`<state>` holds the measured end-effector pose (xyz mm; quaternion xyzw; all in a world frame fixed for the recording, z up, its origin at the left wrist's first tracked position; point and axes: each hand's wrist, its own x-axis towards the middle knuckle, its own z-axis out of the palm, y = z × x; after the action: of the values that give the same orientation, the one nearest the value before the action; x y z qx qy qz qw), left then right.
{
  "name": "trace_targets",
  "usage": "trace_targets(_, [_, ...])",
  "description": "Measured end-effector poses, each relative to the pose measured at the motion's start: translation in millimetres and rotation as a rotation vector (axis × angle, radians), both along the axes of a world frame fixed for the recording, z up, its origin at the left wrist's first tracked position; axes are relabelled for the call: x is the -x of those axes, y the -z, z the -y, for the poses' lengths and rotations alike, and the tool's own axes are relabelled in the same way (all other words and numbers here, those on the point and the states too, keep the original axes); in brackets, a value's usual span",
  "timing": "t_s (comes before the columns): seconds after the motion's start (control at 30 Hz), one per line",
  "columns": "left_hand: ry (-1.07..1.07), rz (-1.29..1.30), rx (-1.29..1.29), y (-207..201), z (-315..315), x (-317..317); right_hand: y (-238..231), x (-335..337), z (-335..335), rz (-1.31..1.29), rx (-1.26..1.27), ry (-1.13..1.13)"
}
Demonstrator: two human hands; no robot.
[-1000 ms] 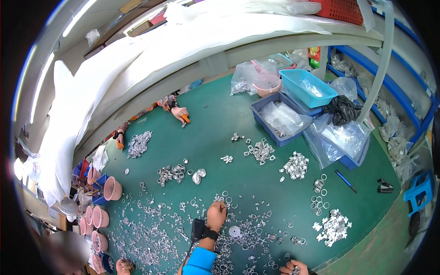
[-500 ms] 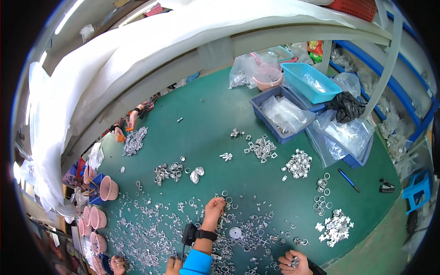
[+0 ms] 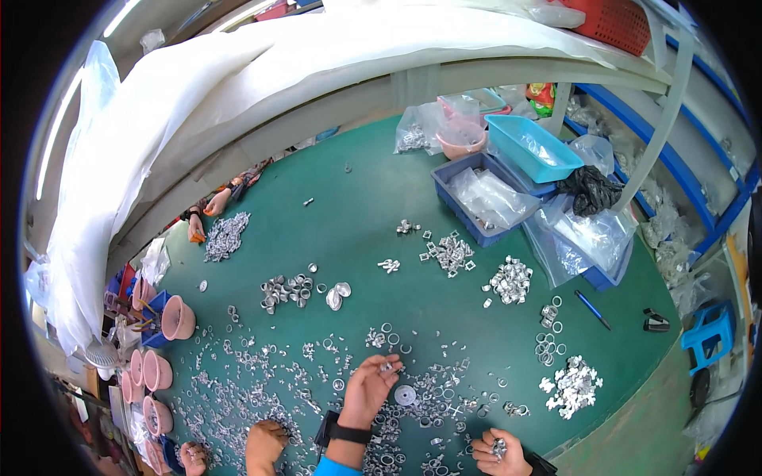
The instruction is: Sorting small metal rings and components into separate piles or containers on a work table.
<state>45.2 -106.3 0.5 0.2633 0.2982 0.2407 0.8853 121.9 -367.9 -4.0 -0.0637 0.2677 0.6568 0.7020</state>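
Observation:
My left hand [image 3: 368, 390], with a black strap at the wrist and a blue sleeve, is raised over the middle of the scattered parts. Its fingertips pinch a small silver metal part [image 3: 387, 366], whose exact shape is too small to tell. Lower right, my right hand [image 3: 502, 456] is turned palm up, fingers curled around several small silver metal pieces [image 3: 498, 448]. Close by my left hand lie a round silver disc [image 3: 405, 395] and a few metal rings [image 3: 393, 339]. Loose small metal parts [image 3: 262, 381] cover the near part of the green table [image 3: 373, 214].
Sorted piles include square frames [image 3: 451, 254], chunky pieces [image 3: 510, 279] and white-silver pieces [image 3: 573, 387]. A blue pen [image 3: 593, 309] lies at right. Bins with plastic bags [image 3: 486, 198] stand behind; pink cups [image 3: 178, 319] line the left. Other people's hands [image 3: 266, 446] work at lower left and far left.
My left hand has turned and opened out somewhat, now showing a small metal part at its fingertips. My right hand still holds its pieces. A co-worker's hand at lower left moved left over the parts.

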Motion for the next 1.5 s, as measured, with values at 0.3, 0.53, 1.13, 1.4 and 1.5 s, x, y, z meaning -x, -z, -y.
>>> trace_targets(0.3, [0.131,-0.315,-0.784,-44,138,32,-25,40,-59,0.056,0.453,0.204])
trace_targets(0.53, [0.369,-0.224,-1.493,-49,156,28,9,56,-46,0.361,0.458,0.306])
trace_targets(1.13, [0.516,-0.696,-1.883,44,38,-12,14,15,-15,-0.158,0.176,0.271])
trace_targets(1.4, [0.27,-0.417,-0.362,41,33,-16,24,10,-12,-0.072,0.263,0.136])
trace_targets(1.5, [0.428,-0.772,-1.301,43,40,-28,29,11,-8,-0.071,0.223,0.135])
